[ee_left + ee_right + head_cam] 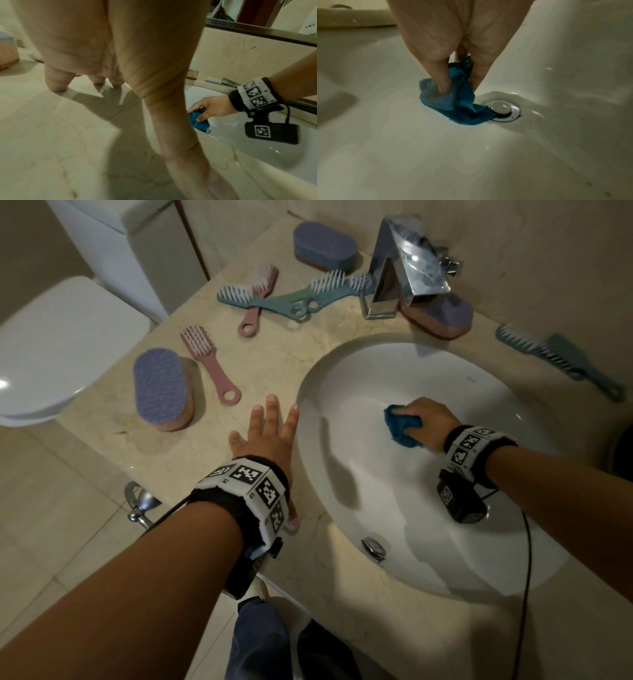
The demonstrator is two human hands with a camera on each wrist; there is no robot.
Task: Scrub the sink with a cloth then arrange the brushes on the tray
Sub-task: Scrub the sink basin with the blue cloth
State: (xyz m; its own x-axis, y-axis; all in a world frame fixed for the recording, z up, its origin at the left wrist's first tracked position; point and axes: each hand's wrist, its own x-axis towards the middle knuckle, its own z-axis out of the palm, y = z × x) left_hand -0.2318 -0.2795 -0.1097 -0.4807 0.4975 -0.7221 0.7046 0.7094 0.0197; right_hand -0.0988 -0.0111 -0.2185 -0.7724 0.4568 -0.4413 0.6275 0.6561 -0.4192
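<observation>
My right hand (424, 419) grips a crumpled blue cloth (400, 429) and presses it against the bottom of the white sink (359, 474). In the right wrist view the fingers (443, 81) pinch the cloth (453, 105), and its edge lies against the metal drain (503, 109). My left hand (270, 426) rests flat on the beige counter (191, 460) left of the basin, fingers spread and holding nothing. On the counter lie a pink brush (209, 361), a second pink brush (258, 299), teal brushes (239, 297) and purple scrub pads (161, 386).
A chrome faucet (400, 268) stands behind the basin, with a purple pad (442, 318) under its spout. Two grey-teal brushes (561, 357) lie on the counter at the far right. A white toilet (51, 347) is to the left of the counter.
</observation>
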